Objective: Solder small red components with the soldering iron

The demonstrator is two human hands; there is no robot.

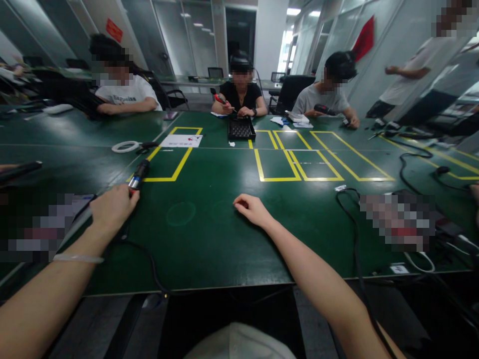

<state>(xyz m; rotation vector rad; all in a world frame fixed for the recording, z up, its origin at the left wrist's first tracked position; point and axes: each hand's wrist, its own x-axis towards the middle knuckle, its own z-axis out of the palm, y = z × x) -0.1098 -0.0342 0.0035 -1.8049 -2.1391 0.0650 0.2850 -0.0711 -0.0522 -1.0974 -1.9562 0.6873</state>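
Note:
My left hand (114, 209) is closed round a black cylindrical tool (139, 174) with a silver and blue band and a bit of red by my fingers. Its dark end points away from me, over the green table (209, 259), near a yellow tape rectangle. What kind of tool it is, I cannot make out. In front of me, my right hand (252, 209) rests low at the tabletop with its fingers curled together. Whether anything small sits in those fingers is hidden.
Yellow tape outlines (279, 178) mark the table. A black tray (241, 130) stands across from me, a white sheet (182, 140) and white cable coil (127, 146) left of it. A black cable (355, 239) runs at right. Several co-workers sit opposite; one person stands right.

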